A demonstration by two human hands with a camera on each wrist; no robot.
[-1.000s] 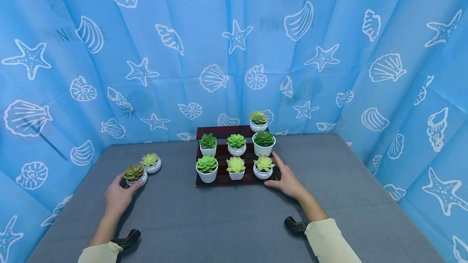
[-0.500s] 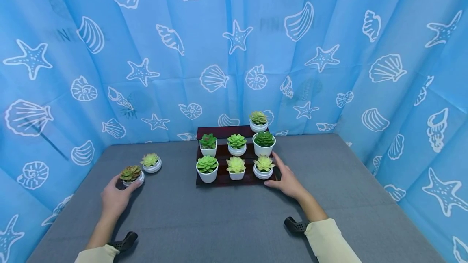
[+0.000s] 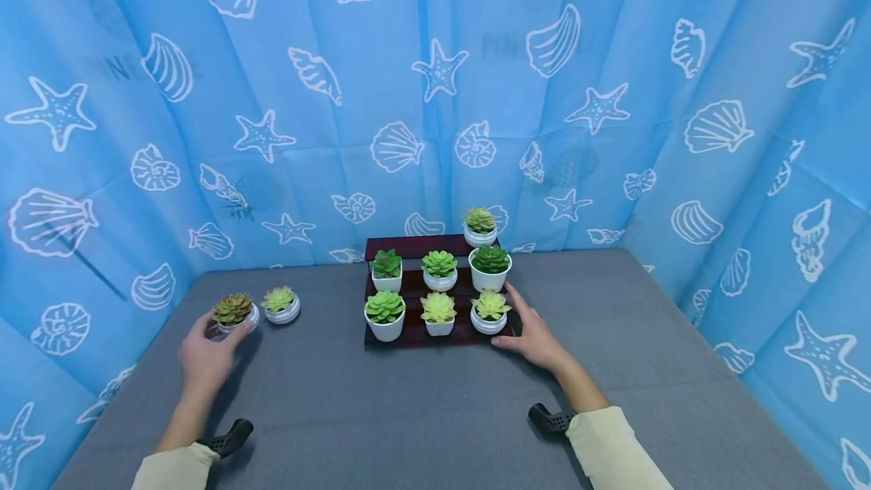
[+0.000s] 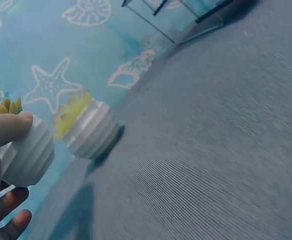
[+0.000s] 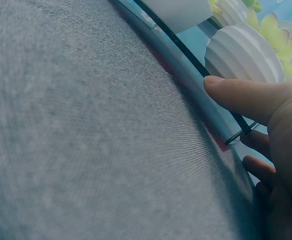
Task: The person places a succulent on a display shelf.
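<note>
My left hand (image 3: 206, 354) grips a potted succulent (image 3: 233, 311) with reddish-green leaves, thumb and fingers around its white ribbed pot. In the left wrist view this pot (image 4: 30, 155) seems raised off the cloth. Just to its right stands a pale green succulent (image 3: 280, 304) in a similar pot. On the right, my right hand (image 3: 540, 339) holds the front right corner of a dark red tiered plant stand (image 3: 408, 248). Its thumb (image 5: 240, 95) lies on the shelf edge, beside a yellow-green succulent (image 3: 489, 311); the other fingers are partly hidden behind the edge.
Several potted succulents fill the lower two tiers of the stand, and one succulent (image 3: 480, 226) sits at the right end of the top tier. Grey cloth (image 3: 381, 414) covers the table. A blue seashell curtain (image 3: 435, 97) encloses the back and sides.
My left hand has moved left and slightly away from me with the reddish-green succulent, widening the gap to the pale green one. My right hand stays at the stand's corner.
</note>
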